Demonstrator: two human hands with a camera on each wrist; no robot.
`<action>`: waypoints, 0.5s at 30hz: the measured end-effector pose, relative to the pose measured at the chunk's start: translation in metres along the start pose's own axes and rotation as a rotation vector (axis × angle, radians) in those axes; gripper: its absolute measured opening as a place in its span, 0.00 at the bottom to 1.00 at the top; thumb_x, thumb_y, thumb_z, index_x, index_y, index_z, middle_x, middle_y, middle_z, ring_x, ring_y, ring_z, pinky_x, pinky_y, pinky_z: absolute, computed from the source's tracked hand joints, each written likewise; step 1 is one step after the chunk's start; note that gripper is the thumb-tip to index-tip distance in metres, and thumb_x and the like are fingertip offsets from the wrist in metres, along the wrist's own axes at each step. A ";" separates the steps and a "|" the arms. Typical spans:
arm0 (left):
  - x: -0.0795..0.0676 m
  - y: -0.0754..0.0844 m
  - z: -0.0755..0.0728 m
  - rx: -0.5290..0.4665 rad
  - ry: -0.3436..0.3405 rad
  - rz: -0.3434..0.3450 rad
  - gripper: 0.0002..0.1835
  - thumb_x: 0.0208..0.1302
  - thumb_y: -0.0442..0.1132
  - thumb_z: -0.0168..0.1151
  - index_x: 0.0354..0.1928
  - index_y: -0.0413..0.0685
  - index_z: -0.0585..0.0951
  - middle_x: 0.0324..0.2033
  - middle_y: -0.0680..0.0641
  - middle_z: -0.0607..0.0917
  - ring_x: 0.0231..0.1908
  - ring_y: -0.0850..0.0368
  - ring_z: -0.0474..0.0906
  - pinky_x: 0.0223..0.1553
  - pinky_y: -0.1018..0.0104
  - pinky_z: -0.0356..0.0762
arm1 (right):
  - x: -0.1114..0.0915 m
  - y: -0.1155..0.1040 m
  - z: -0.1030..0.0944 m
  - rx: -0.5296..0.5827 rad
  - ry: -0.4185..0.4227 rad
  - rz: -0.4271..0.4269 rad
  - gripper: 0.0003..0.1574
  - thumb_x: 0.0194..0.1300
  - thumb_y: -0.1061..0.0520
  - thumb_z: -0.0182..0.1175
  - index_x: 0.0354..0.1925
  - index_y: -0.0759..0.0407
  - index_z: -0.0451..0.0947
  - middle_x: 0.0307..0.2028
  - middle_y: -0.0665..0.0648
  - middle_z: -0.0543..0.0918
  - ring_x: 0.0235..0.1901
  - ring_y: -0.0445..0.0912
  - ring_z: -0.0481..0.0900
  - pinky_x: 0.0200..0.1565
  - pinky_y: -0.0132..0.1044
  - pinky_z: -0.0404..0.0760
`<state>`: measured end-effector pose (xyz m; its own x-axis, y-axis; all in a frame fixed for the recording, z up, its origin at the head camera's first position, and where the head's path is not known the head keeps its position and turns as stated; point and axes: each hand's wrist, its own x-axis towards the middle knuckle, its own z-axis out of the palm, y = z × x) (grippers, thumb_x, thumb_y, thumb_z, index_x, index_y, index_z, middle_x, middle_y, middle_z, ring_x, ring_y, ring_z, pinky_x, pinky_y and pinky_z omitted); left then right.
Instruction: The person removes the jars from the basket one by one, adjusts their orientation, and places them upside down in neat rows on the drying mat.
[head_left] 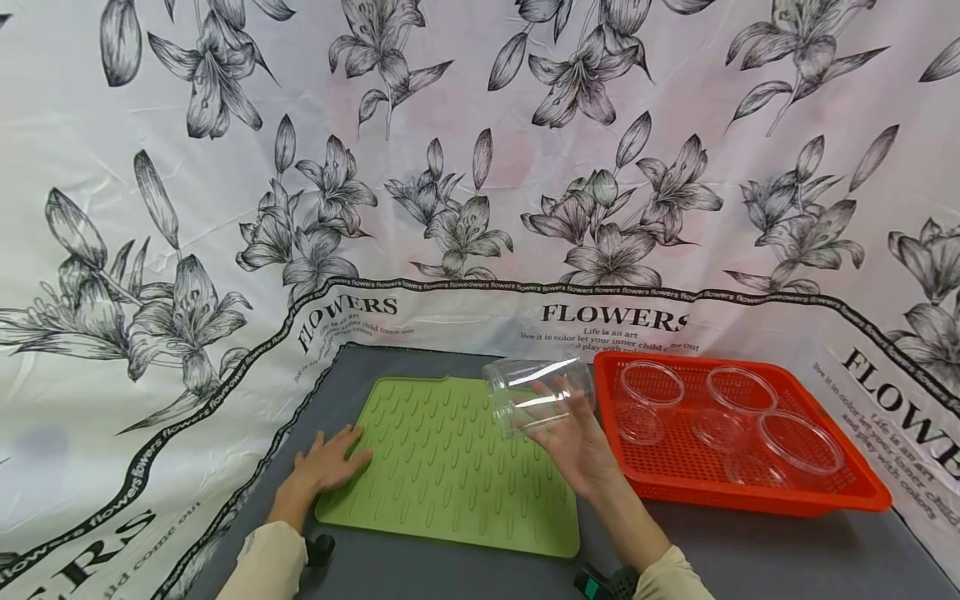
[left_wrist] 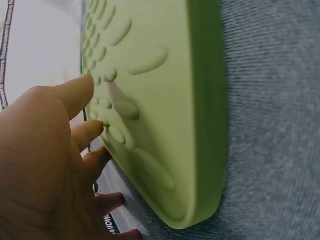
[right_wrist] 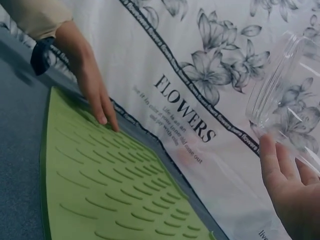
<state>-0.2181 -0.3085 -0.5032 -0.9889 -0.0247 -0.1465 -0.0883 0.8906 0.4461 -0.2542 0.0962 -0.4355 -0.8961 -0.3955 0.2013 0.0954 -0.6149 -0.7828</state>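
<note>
I see R hand [head_left: 581, 450] – fingers round horiz. clear cyl. plastic jar [head_left: 525, 379] | L hand [head_left: 330, 464] – fingers spread at green ridged mat [head_left: 457, 479] edge

Glossy plastic jar [head_left: 536, 392], matt mat [head_left: 450, 475]

Cloth-walled booth [head_left: 457, 325] (flower-printed drape [head_left: 465, 108]).

head: bright, even light; cloth [head_left: 465, 108] stretched at side edges | glare streaks on jar [head_left: 525, 379] | shadow under basket [head_left: 750, 498] near table's [head_left: 750, 550] right edge | wrist views dimmer | left wrist: soft shadows across mat [left_wrist: 160, 110], cloth washed out
</note>
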 end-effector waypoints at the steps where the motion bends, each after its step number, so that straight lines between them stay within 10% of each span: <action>1: -0.001 0.000 0.000 0.005 0.000 0.002 0.38 0.76 0.60 0.51 0.79 0.47 0.60 0.79 0.34 0.55 0.75 0.19 0.37 0.64 0.12 0.37 | 0.003 0.003 0.001 -0.004 0.001 0.000 0.53 0.71 0.32 0.56 0.78 0.51 0.42 0.77 0.61 0.55 0.63 0.51 0.79 0.62 0.49 0.81; 8: -0.001 -0.003 0.003 0.014 0.015 0.011 0.40 0.74 0.60 0.55 0.79 0.48 0.60 0.79 0.35 0.55 0.76 0.20 0.38 0.64 0.12 0.38 | 0.023 0.018 0.010 -0.109 0.006 -0.013 0.54 0.74 0.40 0.55 0.82 0.54 0.37 0.79 0.67 0.52 0.73 0.69 0.61 0.64 0.57 0.78; 15: 0.000 -0.005 0.011 -0.009 0.030 0.002 0.42 0.74 0.60 0.55 0.80 0.47 0.58 0.80 0.35 0.53 0.76 0.20 0.34 0.65 0.14 0.31 | 0.040 0.031 0.022 -0.224 0.064 -0.037 0.49 0.76 0.49 0.56 0.81 0.56 0.40 0.77 0.69 0.57 0.72 0.68 0.66 0.63 0.58 0.79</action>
<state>-0.2168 -0.3080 -0.5149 -0.9922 -0.0369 -0.1193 -0.0876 0.8864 0.4545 -0.2779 0.0465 -0.4391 -0.9238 -0.3268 0.1998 -0.0298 -0.4588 -0.8881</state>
